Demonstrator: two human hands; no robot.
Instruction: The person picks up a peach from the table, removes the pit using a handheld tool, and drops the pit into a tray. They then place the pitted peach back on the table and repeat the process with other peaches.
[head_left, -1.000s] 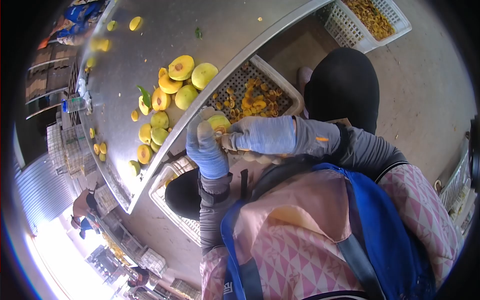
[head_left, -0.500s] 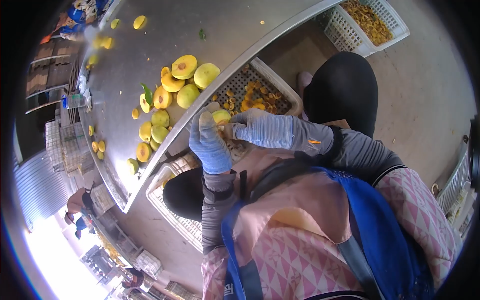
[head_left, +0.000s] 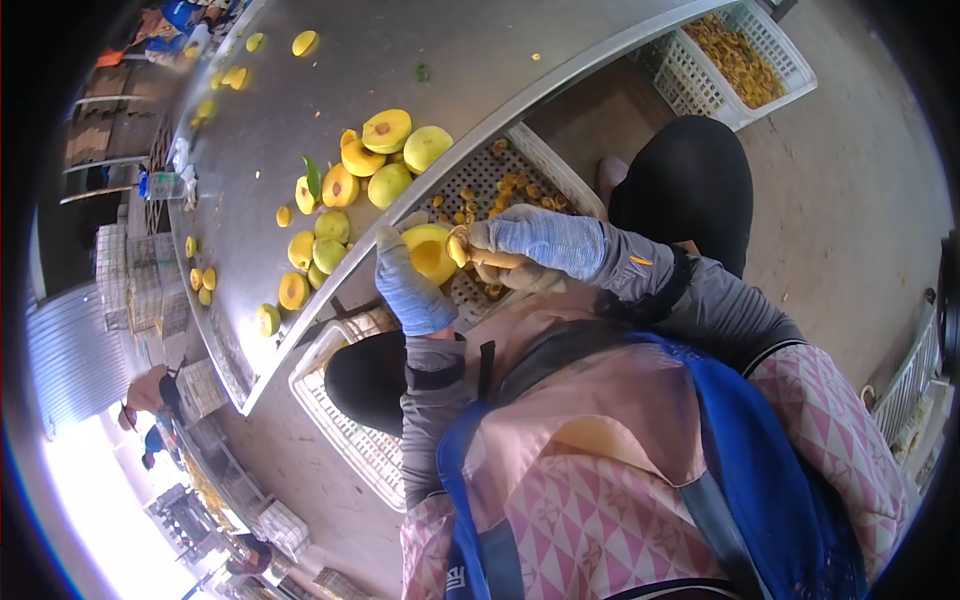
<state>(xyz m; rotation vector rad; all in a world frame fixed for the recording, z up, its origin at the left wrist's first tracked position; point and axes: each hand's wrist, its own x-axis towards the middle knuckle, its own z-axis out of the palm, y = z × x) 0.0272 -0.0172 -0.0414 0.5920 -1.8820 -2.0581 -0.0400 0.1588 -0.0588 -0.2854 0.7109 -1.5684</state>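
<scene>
My left hand (head_left: 408,285), in a blue-grey glove, holds a halved yellow fruit (head_left: 430,255) with its hollow facing up. Close beside it, my right hand (head_left: 545,243), gloved too, pinches a small brownish-yellow piece (head_left: 458,246) at the fruit's edge; any tool in that hand is hidden. Below both hands is a perforated crate (head_left: 560,165) holding several small orange-brown pieces (head_left: 515,187). On the metal table (head_left: 480,60) to the left lie several green-yellow fruits (head_left: 389,186) and cut halves (head_left: 387,130).
The table's raised metal rim (head_left: 590,57) runs diagonally past my hands. A white basket of scraps (head_left: 740,65) stands at the upper right, and another white basket (head_left: 350,440) is by my knee. Farther off at the lower left, a person (head_left: 150,392) bends over.
My hands have moved slightly apart. The fruit's hollow now shows, and the small piece is out at its edge in my right fingers. The view has shifted slightly.
</scene>
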